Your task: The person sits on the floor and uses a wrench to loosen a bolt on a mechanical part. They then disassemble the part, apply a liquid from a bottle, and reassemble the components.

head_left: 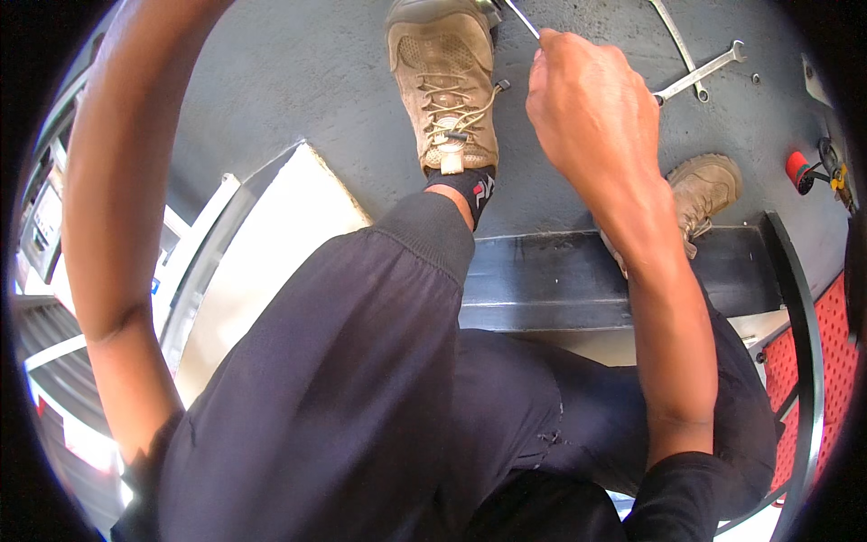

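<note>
The right hand (591, 108) is closed tight around a thin metal rod (522, 18), which runs up past the toe of the tan shoe (442, 86) and out of view. It looks stiff, light and smooth, likely slippery, so a grip low on the shaft seems best. Two steel wrenches (700, 74) lie flat on the rough grey floor (298, 81) nearby. The left hand is out of sight; only its forearm (108, 226) shows.
</note>
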`<state>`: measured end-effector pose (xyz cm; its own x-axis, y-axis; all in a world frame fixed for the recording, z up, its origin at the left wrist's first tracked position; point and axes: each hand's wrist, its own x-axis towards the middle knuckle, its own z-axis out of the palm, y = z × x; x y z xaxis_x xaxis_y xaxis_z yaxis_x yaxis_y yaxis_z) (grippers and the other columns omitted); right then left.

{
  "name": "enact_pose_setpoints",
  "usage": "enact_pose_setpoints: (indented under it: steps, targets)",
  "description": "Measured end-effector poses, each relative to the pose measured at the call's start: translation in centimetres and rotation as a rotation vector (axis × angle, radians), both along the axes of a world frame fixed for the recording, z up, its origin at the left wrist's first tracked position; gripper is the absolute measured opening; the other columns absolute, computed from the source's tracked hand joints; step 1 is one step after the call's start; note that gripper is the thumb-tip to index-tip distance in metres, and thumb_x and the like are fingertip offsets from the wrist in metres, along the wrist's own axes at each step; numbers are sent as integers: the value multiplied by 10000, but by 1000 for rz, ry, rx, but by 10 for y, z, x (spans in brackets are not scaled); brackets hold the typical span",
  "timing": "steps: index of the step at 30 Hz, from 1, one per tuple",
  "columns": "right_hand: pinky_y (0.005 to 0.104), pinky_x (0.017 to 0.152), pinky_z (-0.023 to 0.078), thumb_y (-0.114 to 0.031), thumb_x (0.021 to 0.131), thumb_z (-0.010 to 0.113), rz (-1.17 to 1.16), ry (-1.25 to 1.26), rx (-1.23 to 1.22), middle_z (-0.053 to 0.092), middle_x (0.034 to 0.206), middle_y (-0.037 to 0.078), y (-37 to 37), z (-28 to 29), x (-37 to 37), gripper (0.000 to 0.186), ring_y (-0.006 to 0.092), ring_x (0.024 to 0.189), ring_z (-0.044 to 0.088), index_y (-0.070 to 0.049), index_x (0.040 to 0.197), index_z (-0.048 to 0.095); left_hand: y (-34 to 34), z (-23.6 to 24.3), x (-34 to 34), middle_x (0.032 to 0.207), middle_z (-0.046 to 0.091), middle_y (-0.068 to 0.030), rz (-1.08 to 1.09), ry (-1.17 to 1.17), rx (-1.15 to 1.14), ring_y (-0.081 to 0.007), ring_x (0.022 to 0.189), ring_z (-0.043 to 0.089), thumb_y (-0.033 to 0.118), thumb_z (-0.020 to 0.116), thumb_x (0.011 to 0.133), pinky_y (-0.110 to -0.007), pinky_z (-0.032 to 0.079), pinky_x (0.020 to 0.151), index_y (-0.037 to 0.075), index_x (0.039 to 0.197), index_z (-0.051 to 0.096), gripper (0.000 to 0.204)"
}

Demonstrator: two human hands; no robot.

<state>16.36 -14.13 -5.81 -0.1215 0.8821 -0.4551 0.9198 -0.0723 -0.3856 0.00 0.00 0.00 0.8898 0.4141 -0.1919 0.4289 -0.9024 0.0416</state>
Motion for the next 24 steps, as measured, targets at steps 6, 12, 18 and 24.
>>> enact_pose_setpoints:
  steps: [6, 12, 18, 24]
  targets:
    - [584, 751, 546, -181, 953, 577, 16, 36, 43, 709, 871, 261, 1, -13, -8, 201, 505, 857, 680, -21, 991, 692, -2, 8, 4, 691, 706, -174, 39, 151, 14, -321, 642, 727, 64, 720, 770, -396, 586, 618, 21, 747, 758, 62]
    - [564, 733, 552, -240, 986, 578, -92, 88, 85, 722, 839, 227, -20, -32, -1, 241, 485, 815, 693, -44, 1031, 711, -7, 20, 8, 693, 704, -195, 51, 156, 22, -303, 649, 734, 46, 706, 779, -387, 587, 610, 16, 736, 752, 71]
    - [564, 690, 562, -267, 1007, 561, -147, 159, 160, 711, 770, 238, -24, -27, 0, 296, 472, 741, 707, -14, 941, 699, -5, 24, 4, 761, 730, -184, 54, 222, 68, -295, 667, 730, 82, 716, 818, -387, 581, 620, 24, 809, 775, 83]
    - [546, 672, 576, -213, 969, 591, -57, 33, 69, 719, 790, 246, -15, -11, 0, 257, 463, 745, 719, -15, 874, 727, 9, 28, 5, 796, 744, -158, 128, 205, -98, -308, 693, 727, 151, 731, 838, -404, 573, 664, 49, 883, 798, 130]
